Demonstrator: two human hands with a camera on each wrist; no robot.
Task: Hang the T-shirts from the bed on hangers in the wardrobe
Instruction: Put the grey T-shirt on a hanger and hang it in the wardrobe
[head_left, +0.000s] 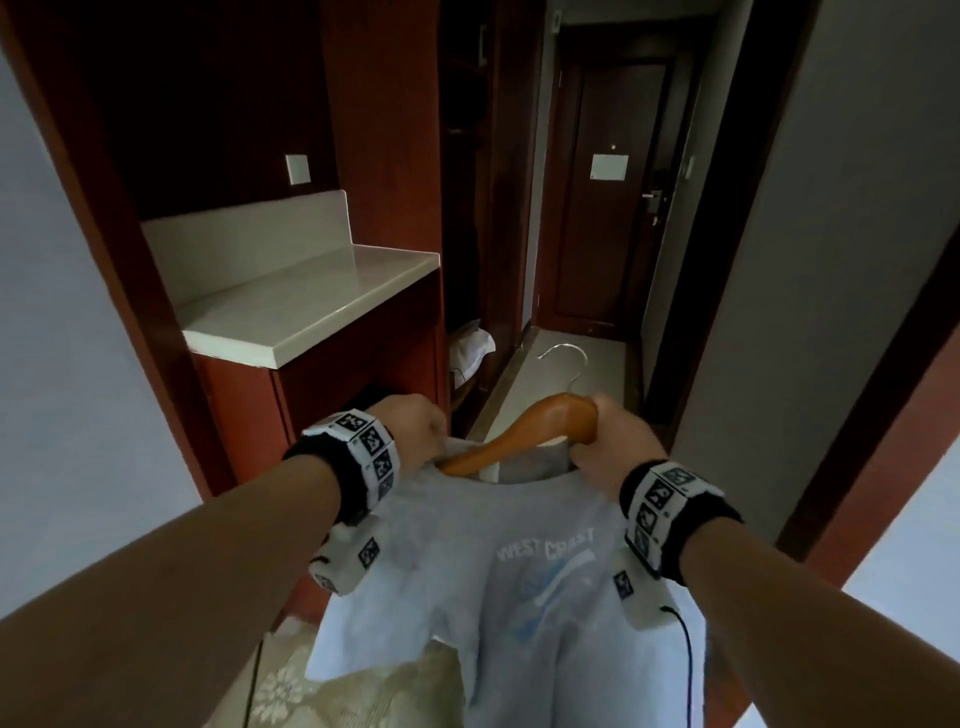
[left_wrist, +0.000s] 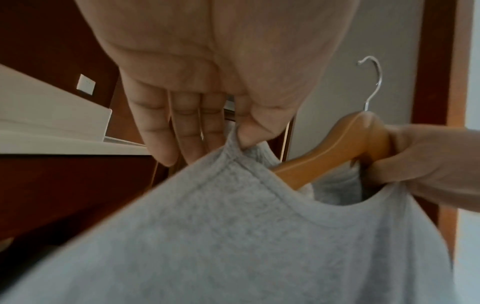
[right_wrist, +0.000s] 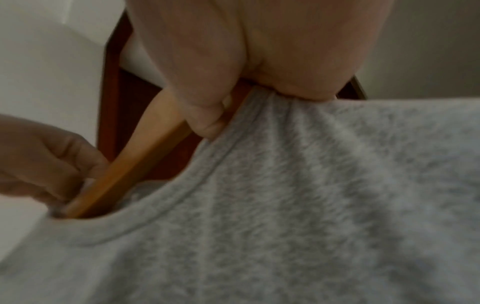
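A light grey T-shirt (head_left: 519, 587) with "WEST COAST" print hangs in front of me. A wooden hanger (head_left: 540, 426) with a metal hook (head_left: 566, 358) sticks halfway out of its neck opening. My left hand (head_left: 415, 428) pinches the left side of the collar (left_wrist: 233, 152) between thumb and forefinger, the other fingers (left_wrist: 182, 131) straight. My right hand (head_left: 608, 441) grips the hanger's raised arm (left_wrist: 363, 135) together with the right side of the collar (right_wrist: 259, 107). The hanger's lower arm (right_wrist: 122, 174) is inside the shirt.
A red-brown cabinet with a white counter (head_left: 306, 306) stands to the left. Beyond it is the open wardrobe (head_left: 467, 208), with white cloth (head_left: 470, 343) on its floor. A corridor leads to a dark door (head_left: 602, 208). A grey wall (head_left: 831, 260) is on the right.
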